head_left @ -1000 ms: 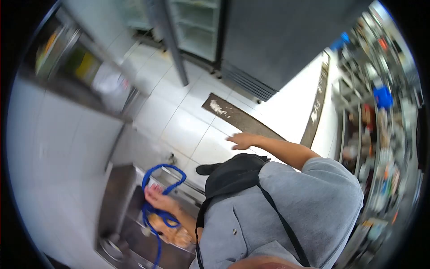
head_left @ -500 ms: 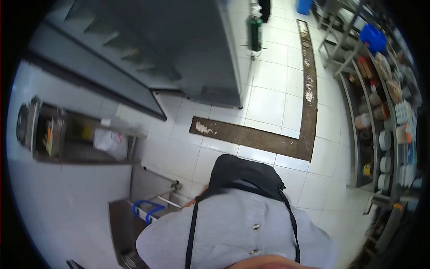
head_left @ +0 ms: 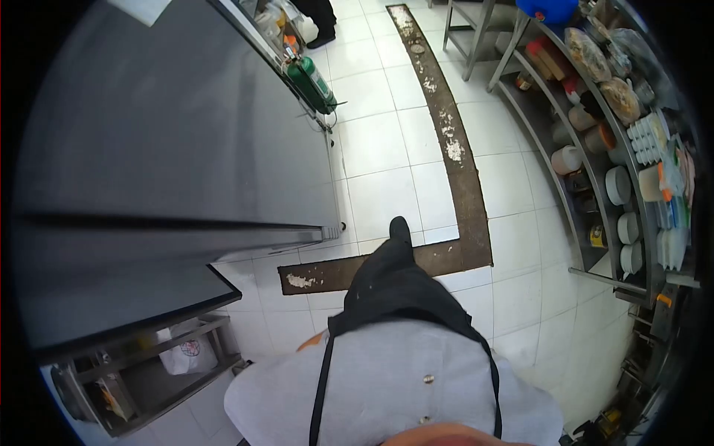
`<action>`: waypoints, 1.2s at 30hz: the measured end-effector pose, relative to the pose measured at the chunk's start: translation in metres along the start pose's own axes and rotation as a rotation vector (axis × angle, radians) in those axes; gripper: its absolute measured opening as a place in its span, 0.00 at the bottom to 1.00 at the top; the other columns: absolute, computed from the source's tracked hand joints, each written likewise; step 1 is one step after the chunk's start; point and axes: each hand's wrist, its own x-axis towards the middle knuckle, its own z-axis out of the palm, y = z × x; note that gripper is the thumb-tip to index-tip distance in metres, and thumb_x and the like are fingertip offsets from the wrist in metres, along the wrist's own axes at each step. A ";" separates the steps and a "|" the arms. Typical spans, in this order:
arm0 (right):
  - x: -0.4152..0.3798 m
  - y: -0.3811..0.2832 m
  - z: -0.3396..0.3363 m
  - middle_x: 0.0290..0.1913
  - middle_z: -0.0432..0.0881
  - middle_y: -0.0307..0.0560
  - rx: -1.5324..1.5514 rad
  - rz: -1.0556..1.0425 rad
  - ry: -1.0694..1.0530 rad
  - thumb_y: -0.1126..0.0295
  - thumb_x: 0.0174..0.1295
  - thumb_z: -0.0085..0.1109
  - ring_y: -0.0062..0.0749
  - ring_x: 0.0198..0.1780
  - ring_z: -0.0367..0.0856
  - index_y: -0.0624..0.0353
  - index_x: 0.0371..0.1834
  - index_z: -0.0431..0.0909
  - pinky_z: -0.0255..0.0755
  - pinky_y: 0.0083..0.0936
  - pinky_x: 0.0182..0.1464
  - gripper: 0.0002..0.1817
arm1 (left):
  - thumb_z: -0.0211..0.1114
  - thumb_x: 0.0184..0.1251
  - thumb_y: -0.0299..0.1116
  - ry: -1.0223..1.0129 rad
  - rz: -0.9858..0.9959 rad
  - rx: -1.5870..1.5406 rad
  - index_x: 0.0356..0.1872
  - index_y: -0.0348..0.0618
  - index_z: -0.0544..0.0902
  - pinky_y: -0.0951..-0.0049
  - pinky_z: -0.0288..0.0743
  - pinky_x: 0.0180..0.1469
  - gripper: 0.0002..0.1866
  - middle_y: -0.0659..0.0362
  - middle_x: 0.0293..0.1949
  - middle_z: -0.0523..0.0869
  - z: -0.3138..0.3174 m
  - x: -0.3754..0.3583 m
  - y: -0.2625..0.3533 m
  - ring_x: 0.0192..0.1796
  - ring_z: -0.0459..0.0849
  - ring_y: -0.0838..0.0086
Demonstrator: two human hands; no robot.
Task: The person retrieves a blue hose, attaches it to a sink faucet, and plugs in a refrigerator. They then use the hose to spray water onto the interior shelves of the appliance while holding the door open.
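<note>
Neither of my hands shows. My body fills the lower middle, in a grey buttoned shirt (head_left: pixel 394 372) with black apron straps. A small patch of skin (head_left: pixel 312 342) shows at my left side, but no fingers are visible there. One leg in black trousers (head_left: pixel 387 271) reaches forward, its dark shoe (head_left: pixel 400 229) over the white tiled floor (head_left: pixel 379 163). Nearest on my left stands a large grey metal cabinet (head_left: pixel 171 126), with a dark gap between its panels. Anything my hands might hold is hidden.
A brown floor strip (head_left: pixel 476 215) bends ahead of me. On the right stands a metal shelf rack (head_left: pixel 535 141) with containers and a blue container (head_left: pixel 549 9). A green cylinder (head_left: pixel 311 83) stands beyond the cabinet. Lower left is a metal cart (head_left: pixel 149 386) holding a white bag (head_left: pixel 187 351).
My view has shifted and turned. The cabinet now takes up more of the left side, and its inner shelves are out of sight. One leg has come forward; another person's leg shows more at the top.
</note>
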 end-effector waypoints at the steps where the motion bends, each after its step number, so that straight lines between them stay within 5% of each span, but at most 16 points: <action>1: 0.003 -0.023 -0.006 0.55 0.79 0.50 0.003 -0.003 0.001 0.49 0.65 0.50 0.42 0.56 0.76 0.55 0.56 0.77 0.70 0.39 0.53 0.25 | 0.51 0.73 0.51 0.005 0.028 0.001 0.55 0.38 0.79 0.65 0.69 0.59 0.26 0.49 0.51 0.82 -0.010 0.016 0.028 0.56 0.78 0.60; 9: 0.061 -0.187 -0.062 0.54 0.79 0.52 -0.018 -0.046 -0.021 0.51 0.65 0.51 0.45 0.56 0.76 0.54 0.56 0.77 0.71 0.40 0.53 0.23 | 0.53 0.72 0.51 0.048 0.221 -0.060 0.56 0.39 0.78 0.65 0.68 0.62 0.26 0.48 0.54 0.81 -0.063 0.099 0.234 0.58 0.76 0.60; 15: 0.147 -0.310 -0.139 0.54 0.79 0.53 -0.262 -0.108 -0.111 0.53 0.64 0.52 0.48 0.57 0.76 0.53 0.56 0.77 0.71 0.41 0.54 0.22 | 0.54 0.72 0.50 0.081 0.169 -0.079 0.58 0.40 0.78 0.64 0.67 0.64 0.25 0.48 0.56 0.79 -0.045 0.130 0.296 0.60 0.75 0.60; 17: 0.175 -0.372 -0.172 0.54 0.79 0.54 -0.514 -0.203 -0.172 0.53 0.64 0.53 0.49 0.57 0.76 0.53 0.56 0.77 0.71 0.41 0.54 0.22 | 0.54 0.72 0.50 0.077 0.152 -0.058 0.58 0.40 0.78 0.64 0.66 0.64 0.25 0.48 0.57 0.79 -0.031 0.130 0.309 0.61 0.75 0.59; 19: 0.194 -0.459 -0.218 0.54 0.79 0.54 -1.495 -0.804 -0.459 0.54 0.64 0.53 0.50 0.57 0.76 0.53 0.56 0.77 0.71 0.42 0.54 0.21 | 0.54 0.72 0.50 0.074 0.151 -0.045 0.59 0.40 0.78 0.64 0.66 0.65 0.26 0.47 0.58 0.79 -0.012 0.125 0.322 0.62 0.74 0.59; 20: 0.190 -0.499 -0.238 0.54 0.79 0.54 -1.615 -0.973 -0.480 0.54 0.64 0.53 0.50 0.57 0.76 0.52 0.56 0.77 0.71 0.42 0.54 0.21 | 0.54 0.72 0.50 0.077 0.176 -0.027 0.59 0.40 0.78 0.64 0.66 0.65 0.26 0.47 0.58 0.79 -0.006 0.123 0.328 0.62 0.74 0.59; 21: 0.170 -0.525 -0.263 0.51 0.78 0.59 -1.157 -0.886 -0.361 0.59 0.59 0.57 0.56 0.57 0.75 0.50 0.52 0.78 0.72 0.45 0.53 0.19 | 0.55 0.72 0.50 0.086 0.208 -0.007 0.59 0.40 0.77 0.64 0.66 0.65 0.26 0.47 0.59 0.78 0.000 0.123 0.335 0.62 0.74 0.59; 22: 0.178 -0.538 -0.267 0.51 0.78 0.59 -1.195 -0.898 -0.383 0.59 0.59 0.57 0.56 0.57 0.75 0.50 0.52 0.78 0.72 0.45 0.53 0.19 | 0.55 0.72 0.50 0.106 0.257 0.013 0.59 0.40 0.77 0.64 0.65 0.66 0.26 0.47 0.59 0.78 0.004 0.121 0.344 0.63 0.74 0.59; 24: 0.215 -0.531 -0.260 0.42 0.80 0.57 -0.580 -0.363 0.132 0.64 0.58 0.54 0.57 0.48 0.79 0.55 0.45 0.79 0.73 0.46 0.49 0.14 | 0.55 0.71 0.50 0.165 0.356 0.062 0.60 0.41 0.77 0.64 0.65 0.66 0.26 0.47 0.60 0.78 0.018 0.118 0.354 0.63 0.73 0.59; 25: 0.225 -0.548 -0.262 0.41 0.80 0.57 -0.394 -0.299 0.121 0.64 0.58 0.54 0.57 0.48 0.79 0.55 0.45 0.79 0.73 0.46 0.49 0.14 | 0.55 0.71 0.49 0.151 0.269 -0.011 0.60 0.41 0.77 0.64 0.65 0.66 0.25 0.47 0.60 0.78 0.023 0.119 0.372 0.63 0.73 0.60; 32: 0.284 -0.711 -0.282 0.40 0.82 0.58 -0.454 -0.338 -0.131 0.65 0.59 0.53 0.56 0.45 0.81 0.58 0.46 0.79 0.74 0.44 0.47 0.14 | 0.59 0.70 0.44 0.094 0.025 -0.446 0.61 0.40 0.75 0.65 0.66 0.66 0.24 0.50 0.61 0.77 0.020 0.158 0.474 0.63 0.74 0.63; 36: 0.307 -0.814 -0.279 0.38 0.82 0.59 -0.593 -0.418 -0.223 0.66 0.60 0.53 0.56 0.44 0.82 0.59 0.46 0.79 0.74 0.43 0.46 0.15 | 0.60 0.69 0.42 -0.026 -0.084 -1.142 0.62 0.40 0.74 0.65 0.66 0.66 0.24 0.51 0.62 0.76 -0.038 0.177 0.551 0.62 0.74 0.64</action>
